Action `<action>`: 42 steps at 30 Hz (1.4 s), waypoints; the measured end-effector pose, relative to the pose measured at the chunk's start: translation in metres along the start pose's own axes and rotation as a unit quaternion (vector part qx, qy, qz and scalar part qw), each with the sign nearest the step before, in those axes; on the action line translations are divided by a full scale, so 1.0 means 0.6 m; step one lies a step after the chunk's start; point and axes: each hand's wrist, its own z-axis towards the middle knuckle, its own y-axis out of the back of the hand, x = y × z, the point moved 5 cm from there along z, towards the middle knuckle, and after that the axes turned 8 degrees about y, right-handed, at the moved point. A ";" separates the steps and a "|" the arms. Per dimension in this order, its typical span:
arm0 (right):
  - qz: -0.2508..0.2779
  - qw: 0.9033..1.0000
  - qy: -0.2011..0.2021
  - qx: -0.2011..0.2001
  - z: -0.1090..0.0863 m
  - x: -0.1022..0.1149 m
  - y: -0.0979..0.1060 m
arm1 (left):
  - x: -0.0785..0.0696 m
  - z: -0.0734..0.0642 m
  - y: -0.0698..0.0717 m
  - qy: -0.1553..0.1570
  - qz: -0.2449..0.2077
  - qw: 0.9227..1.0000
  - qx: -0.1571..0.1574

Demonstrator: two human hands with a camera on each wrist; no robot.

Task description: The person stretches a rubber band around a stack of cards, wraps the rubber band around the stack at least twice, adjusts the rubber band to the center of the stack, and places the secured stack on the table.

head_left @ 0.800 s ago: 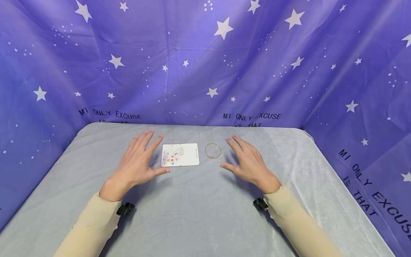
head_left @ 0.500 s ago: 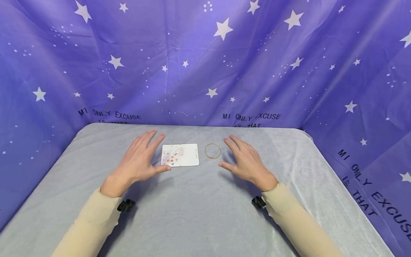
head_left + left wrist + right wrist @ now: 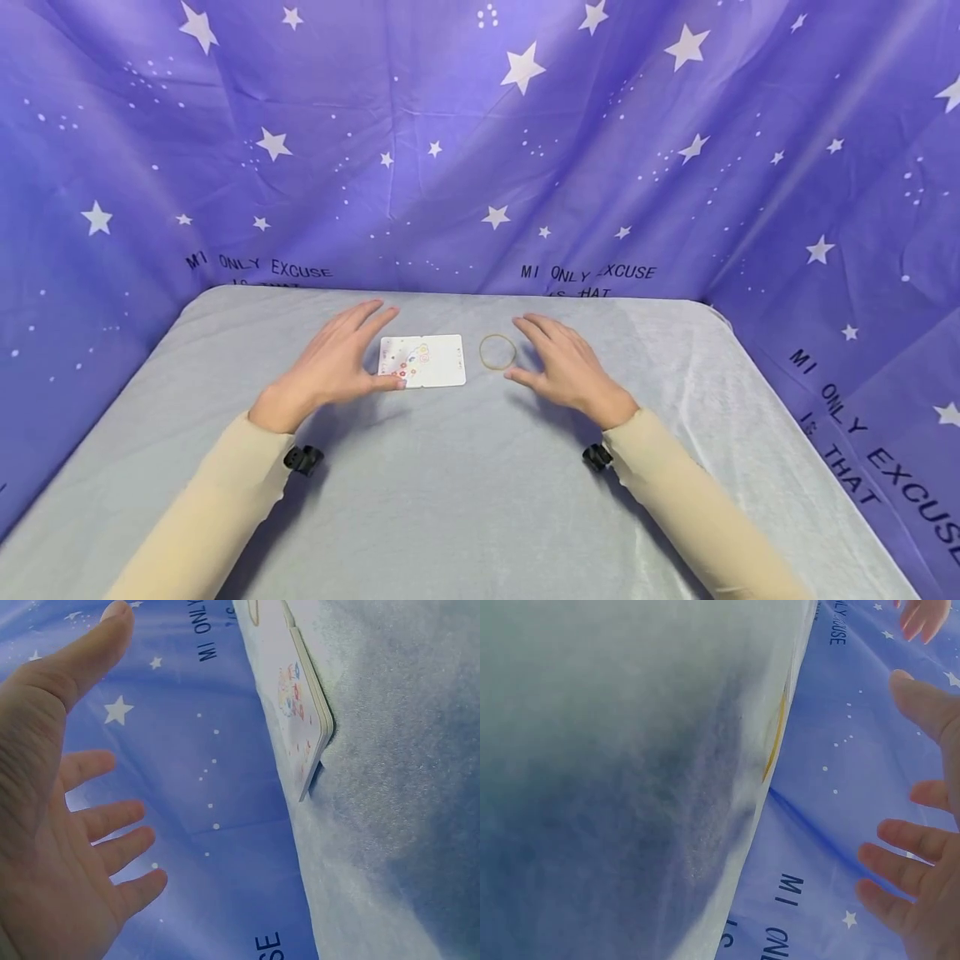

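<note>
The white printed card [image 3: 442, 364] lay on the grey cloth [image 3: 465, 483] just beside the left hand [image 3: 336, 363], which hovered wide, its thumb apart from the card. The thin yellow band [image 3: 778, 739] lay between the card and the right hand [image 3: 567, 367], also spread wide above the cloth.

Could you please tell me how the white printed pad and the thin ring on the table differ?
The white printed pad is a solid rectangle with rounded corners, while the thin ring is an open loop. The pad carries colourful flowers; the ring is plain yellowish-brown. The pad lies nearer the left hand, the ring nearer the right hand. Both lie on the grey cloth, held by neither hand.
</note>
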 end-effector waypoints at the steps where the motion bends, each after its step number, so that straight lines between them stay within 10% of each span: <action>1: 0.001 1.000 0.001 0.002 0.001 0.000 -0.001 | 0.000 0.002 -0.002 0.000 -0.004 1.000 0.005; 42: 0.088 0.990 -0.015 0.108 0.080 -0.019 -0.064 | 0.042 0.067 -0.057 0.036 -0.138 0.985 0.101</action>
